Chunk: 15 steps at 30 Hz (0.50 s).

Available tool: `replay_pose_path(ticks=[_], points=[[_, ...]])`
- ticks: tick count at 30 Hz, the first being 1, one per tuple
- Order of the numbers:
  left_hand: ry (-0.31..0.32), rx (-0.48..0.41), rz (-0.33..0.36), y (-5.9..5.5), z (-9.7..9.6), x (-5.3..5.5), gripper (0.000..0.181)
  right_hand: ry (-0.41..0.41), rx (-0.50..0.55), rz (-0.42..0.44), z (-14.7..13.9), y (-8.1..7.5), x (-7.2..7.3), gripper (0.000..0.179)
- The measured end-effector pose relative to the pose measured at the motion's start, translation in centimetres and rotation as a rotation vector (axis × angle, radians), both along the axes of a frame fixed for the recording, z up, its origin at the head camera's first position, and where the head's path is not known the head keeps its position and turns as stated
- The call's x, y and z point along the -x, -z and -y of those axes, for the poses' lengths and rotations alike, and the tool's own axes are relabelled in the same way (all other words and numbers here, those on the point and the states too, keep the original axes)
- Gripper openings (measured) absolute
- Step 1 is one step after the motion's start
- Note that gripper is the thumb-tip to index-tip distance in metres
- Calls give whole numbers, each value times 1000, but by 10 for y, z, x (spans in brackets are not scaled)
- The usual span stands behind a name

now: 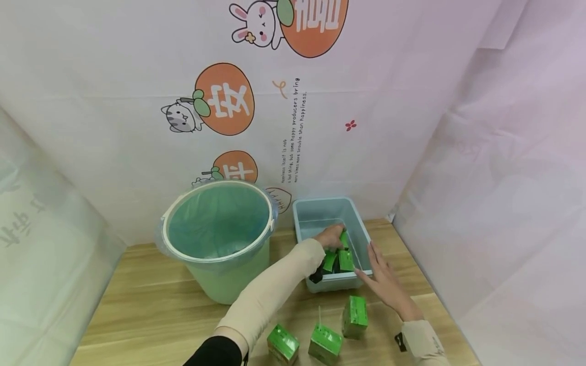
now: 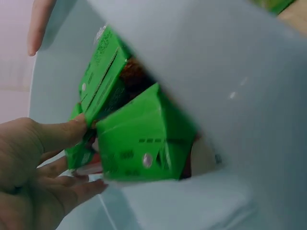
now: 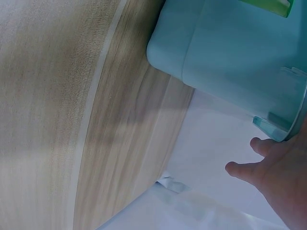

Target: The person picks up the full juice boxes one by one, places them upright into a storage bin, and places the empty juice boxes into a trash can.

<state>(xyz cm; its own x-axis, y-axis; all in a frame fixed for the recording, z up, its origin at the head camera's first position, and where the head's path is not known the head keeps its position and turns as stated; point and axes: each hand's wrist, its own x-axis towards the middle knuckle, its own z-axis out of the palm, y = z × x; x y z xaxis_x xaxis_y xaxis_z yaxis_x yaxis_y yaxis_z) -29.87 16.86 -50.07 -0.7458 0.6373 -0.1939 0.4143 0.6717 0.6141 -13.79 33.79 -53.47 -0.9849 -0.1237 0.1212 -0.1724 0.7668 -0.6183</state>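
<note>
A green carton (image 1: 344, 238) is pinched between the thumb and fingers of the left hand (image 1: 329, 237), inside the blue tub (image 1: 318, 210) right of the frame's centre, where other cartons (image 1: 346, 261) are also contained. The tub's rim is touched by the right hand (image 1: 385, 285), its grip unclenched, fingers extended. Three boxes (image 1: 325, 344) are set on the bench (image 1: 137, 315) at lower centre; a lined bucket (image 1: 217, 277) is placed left of centre.

Rocking cream sleeves (image 1: 272, 287) on both sides, black fabric (image 1: 217, 352) above the left one, dark gadget (image 1: 316, 275) near each wrist.
</note>
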Motion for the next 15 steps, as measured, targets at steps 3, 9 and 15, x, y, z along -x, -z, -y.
replay_pose_path(ticks=[3,9,15], points=[[25,22,18,-3,5,2,64,0,5,-5,1,0,0,90],[86,51,8,-23,18,3,70,1,14,-6,0,-3,0,90],[132,54,-20,-39,32,4,69,-11,14,9,1,-3,0,91]])
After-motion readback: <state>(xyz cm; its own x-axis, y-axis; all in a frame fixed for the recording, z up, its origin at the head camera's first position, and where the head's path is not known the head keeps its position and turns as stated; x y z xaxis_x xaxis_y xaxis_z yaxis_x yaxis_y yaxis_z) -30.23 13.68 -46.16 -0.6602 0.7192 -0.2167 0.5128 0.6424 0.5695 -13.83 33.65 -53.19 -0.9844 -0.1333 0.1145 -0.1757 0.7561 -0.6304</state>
